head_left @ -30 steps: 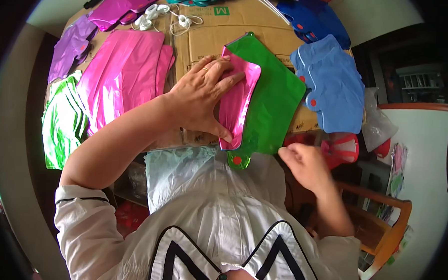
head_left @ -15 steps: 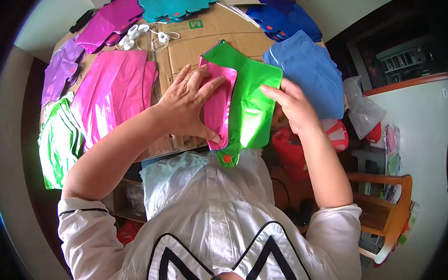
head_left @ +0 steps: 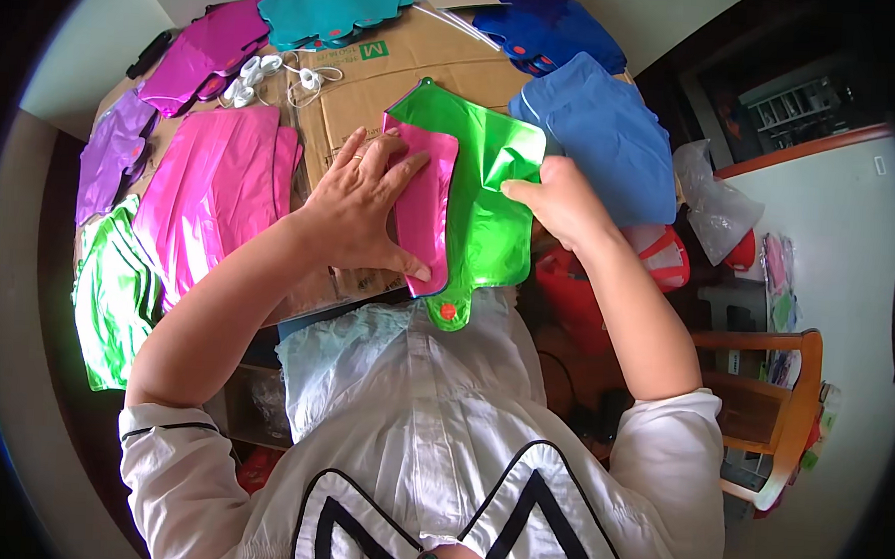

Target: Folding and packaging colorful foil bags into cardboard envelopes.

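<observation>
Our right hand (head_left: pixel 556 199) had come up from our lap to pinch the green foil balloon (head_left: pixel 481 196) on the cardboard (head_left: pixel 371 76), our left hand (head_left: pixel 366 211) lay flat, gripping nothing, upon the pink balloon (head_left: pixel 426 199), and the slippery foil could slide crooked.

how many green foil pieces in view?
2: one green foil piece at centre on the cardboard, its right edge pinched by the right hand; another green piece at far left. More may be hidden.
</observation>
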A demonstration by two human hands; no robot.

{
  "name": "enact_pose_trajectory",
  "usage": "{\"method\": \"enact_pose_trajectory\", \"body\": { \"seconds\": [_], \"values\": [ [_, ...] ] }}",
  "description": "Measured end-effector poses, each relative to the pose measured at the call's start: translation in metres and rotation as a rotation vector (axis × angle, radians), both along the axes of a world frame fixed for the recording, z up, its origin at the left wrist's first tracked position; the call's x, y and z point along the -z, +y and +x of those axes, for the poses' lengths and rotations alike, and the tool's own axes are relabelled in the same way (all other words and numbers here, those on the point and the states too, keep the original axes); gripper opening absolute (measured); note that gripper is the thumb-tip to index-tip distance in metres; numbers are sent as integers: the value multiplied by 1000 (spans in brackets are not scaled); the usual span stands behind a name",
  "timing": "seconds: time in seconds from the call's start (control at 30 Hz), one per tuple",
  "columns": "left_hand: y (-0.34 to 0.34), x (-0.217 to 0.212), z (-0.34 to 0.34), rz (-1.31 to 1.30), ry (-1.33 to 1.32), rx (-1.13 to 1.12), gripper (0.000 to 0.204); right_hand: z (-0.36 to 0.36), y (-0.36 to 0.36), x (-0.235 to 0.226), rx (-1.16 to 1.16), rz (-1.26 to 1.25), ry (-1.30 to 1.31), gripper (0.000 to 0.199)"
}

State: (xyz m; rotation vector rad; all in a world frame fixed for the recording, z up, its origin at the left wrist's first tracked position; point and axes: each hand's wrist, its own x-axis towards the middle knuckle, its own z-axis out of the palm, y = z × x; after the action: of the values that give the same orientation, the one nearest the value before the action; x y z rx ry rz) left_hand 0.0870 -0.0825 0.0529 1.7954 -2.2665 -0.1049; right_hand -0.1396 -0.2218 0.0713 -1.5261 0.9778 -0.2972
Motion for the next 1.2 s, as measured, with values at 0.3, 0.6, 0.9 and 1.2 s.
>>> {"method": "enact_pose_trajectory", "body": {
  "seconds": [0.3,0.6,0.9,1.2],
  "values": [
    [-13,10,16,-131,-72,-82,98,31,-46,27,-15,-5,-71,22],
    [-9,2,11,-23,-57,-147,103,-11,-7,-29,-338,231,236,32],
    [-9,0,2,-2,-98,-152,117,32,-57,25,-40,-133,-38,26],
    [-7,-5,0,138,-123,-193,133,21,-17,-23,-296,-179,393,33]
  ]
}}
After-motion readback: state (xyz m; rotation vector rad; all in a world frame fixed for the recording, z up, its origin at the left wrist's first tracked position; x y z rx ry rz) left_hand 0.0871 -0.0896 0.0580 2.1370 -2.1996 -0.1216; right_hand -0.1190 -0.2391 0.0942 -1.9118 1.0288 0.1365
